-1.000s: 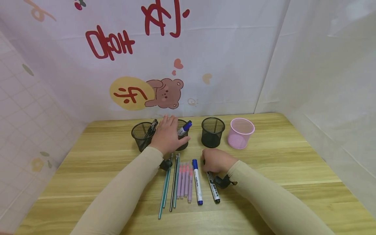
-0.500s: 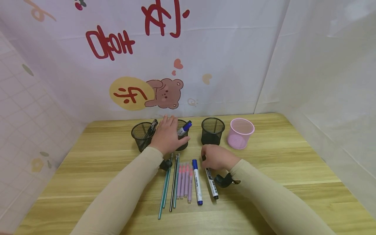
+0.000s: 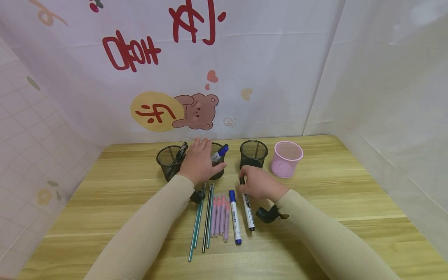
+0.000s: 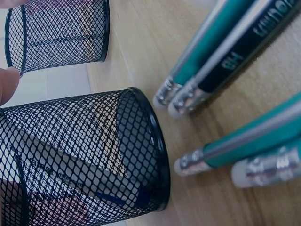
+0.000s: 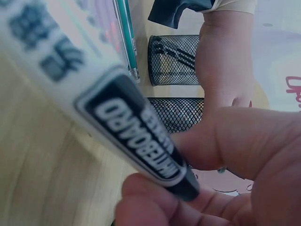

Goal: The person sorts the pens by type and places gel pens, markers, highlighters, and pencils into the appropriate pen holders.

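Note:
My right hand (image 3: 260, 183) pinches a black-and-white whiteboard marker (image 3: 248, 212) near its black end, between thumb and fingers. Its other end slants down toward me; in the right wrist view the marker (image 5: 131, 122) crosses large and close. With fingers stretched out and thumb spread, my left hand (image 3: 198, 161) lies over the second black mesh pen cup (image 3: 219, 172), hiding much of it. A blue-capped marker (image 3: 220, 152) leans out of that cup beside the thumb. In the left wrist view the mesh cup (image 4: 89, 155) shows a marker inside.
Left of that hand, a black mesh cup (image 3: 167, 166) holds black markers. Farther right stand another black mesh cup (image 3: 253, 152) and a pink one (image 3: 285, 163). Teal and dark pencils (image 3: 198, 221), several purple pens (image 3: 219, 221) and a blue marker (image 3: 235, 221) lie on the table.
My right hand has lifted and moved away from me toward the third cup, drawing the black marker along with it. The left hand has stayed in place.

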`<state>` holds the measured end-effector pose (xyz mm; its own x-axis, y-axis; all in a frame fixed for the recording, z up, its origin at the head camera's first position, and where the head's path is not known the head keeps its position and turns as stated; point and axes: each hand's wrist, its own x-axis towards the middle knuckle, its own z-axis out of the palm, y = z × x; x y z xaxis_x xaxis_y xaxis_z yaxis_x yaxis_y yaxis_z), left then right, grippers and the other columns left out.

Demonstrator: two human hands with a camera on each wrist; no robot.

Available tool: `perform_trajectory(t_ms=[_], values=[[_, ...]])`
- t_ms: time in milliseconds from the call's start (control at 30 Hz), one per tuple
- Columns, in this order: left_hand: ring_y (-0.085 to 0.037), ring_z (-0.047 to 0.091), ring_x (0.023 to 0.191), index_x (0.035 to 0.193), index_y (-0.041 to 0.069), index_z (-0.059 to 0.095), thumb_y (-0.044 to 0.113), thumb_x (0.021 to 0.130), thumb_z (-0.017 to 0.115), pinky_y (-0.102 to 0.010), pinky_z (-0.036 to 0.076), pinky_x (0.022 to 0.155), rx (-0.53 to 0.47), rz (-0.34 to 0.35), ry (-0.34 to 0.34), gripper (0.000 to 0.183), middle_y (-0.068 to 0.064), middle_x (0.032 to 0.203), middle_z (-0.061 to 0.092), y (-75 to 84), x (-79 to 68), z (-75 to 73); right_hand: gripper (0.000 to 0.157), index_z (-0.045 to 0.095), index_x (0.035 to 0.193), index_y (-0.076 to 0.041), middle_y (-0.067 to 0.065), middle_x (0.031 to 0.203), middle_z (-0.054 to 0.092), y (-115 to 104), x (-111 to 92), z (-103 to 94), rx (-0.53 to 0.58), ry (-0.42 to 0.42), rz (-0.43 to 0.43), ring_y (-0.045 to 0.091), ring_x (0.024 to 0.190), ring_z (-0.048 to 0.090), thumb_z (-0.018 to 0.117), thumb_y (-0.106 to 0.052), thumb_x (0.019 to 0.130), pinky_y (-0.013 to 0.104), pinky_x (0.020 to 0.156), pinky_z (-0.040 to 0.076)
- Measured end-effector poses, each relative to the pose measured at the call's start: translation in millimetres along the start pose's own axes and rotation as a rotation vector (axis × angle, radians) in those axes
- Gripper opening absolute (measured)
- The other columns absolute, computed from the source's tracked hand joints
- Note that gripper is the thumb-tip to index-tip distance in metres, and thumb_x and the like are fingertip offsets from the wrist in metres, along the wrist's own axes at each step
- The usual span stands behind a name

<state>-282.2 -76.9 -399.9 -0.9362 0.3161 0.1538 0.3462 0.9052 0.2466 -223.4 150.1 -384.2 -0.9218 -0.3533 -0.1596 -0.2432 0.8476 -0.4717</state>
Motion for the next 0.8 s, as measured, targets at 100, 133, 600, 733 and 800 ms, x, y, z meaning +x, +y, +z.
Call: perform_trajectory(t_ms=[100,133,600,733,800], values=[[-0.042,0.014,0.163,0.165,0.004,0.030,0.074,0.094,0.058,-0.057,0.015,0.133,0.002,0.001,0.004,0.103,-0.018,0.172,0.029,-0.2,0.4,0.6,0.031,0.064,0.115,-0.006,0.006,0.099,0.067,1.5,1.3,0.2,0.030,0.041,-0.010,0.019,0.082,0.058,0.076,-0.017,0.089,0.031,0.072,0.050],[-0.042,0.014,0.163,0.165,0.004,0.030,0.074,0.094,0.058,-0.057,0.015,0.133,0.004,0.002,0.005,0.103,-0.018,0.172,0.029,-0.3,0.5,0.6,0.031,0.064,0.115,-0.006,0.006,0.100,0.067,2.1,1.8,0.6,0.039,0.054,-0.015,0.018,0.082,0.058,0.076,-0.018,0.088,0.031,0.072,0.050],[-0.043,0.014,0.163,0.164,0.004,0.030,0.073,0.094,0.059,-0.055,0.013,0.134,0.002,0.005,0.009,0.103,-0.019,0.172,0.029,-1.0,1.2,2.2,0.035,0.063,0.123,-0.006,0.005,0.080,0.066,-2.4,-1.4,-6.2,0.199,0.159,0.020,0.016,0.064,0.058,0.073,-0.018,0.092,0.029,0.057,0.047],[-0.043,0.014,0.163,0.164,0.004,0.030,0.073,0.094,0.060,-0.055,0.013,0.134,0.002,0.003,0.011,0.103,-0.019,0.172,0.029,-0.4,1.4,2.0,0.036,0.062,0.124,-0.005,0.005,0.082,0.068,-2.6,-1.9,-7.0,0.247,0.199,0.009,0.015,0.065,0.058,0.073,-0.017,0.092,0.028,0.058,0.047],[-0.043,0.014,0.163,0.164,0.004,0.030,0.072,0.094,0.061,-0.055,0.013,0.134,0.000,0.004,0.011,0.103,-0.019,0.172,0.029,-0.1,1.4,1.9,0.036,0.061,0.124,-0.005,0.006,0.082,0.068,-2.3,-2.1,-7.2,0.272,0.220,0.003,0.015,0.064,0.057,0.074,-0.016,0.092,0.028,0.058,0.047]])
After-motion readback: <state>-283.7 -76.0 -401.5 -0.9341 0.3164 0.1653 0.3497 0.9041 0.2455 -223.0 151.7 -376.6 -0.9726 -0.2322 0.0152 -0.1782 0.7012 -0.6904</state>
